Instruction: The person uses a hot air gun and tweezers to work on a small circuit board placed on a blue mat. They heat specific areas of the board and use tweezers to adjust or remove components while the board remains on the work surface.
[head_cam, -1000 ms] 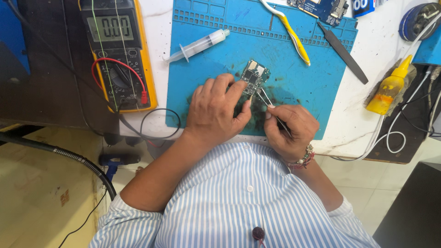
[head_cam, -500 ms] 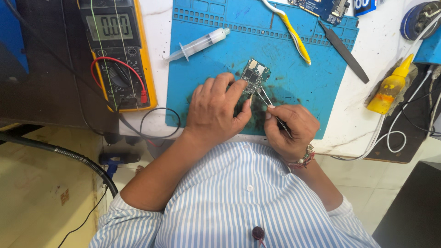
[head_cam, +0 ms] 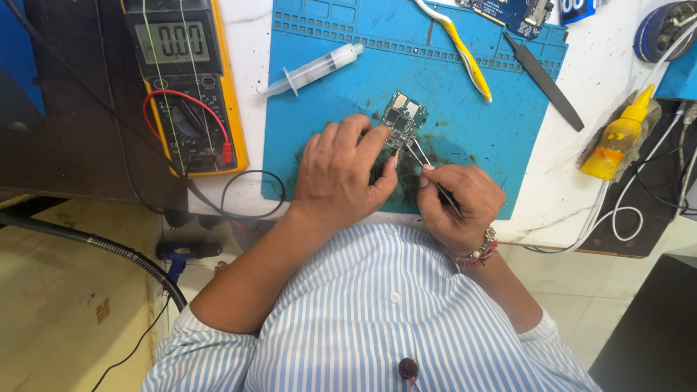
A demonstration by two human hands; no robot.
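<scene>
Unmoved: two hands, one circuit board, one tweezers.

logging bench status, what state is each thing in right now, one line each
circuit board: flat on the blue mat, pinned by left hand fingers
tweezers: gripped in right hand, tips at the board's lower edge
multimeter: switched on, display lit
syringe: lying on its side, untouched
yellow bottle: lying tilted, nozzle capped
toothbrush: lying idle on mat
</scene>
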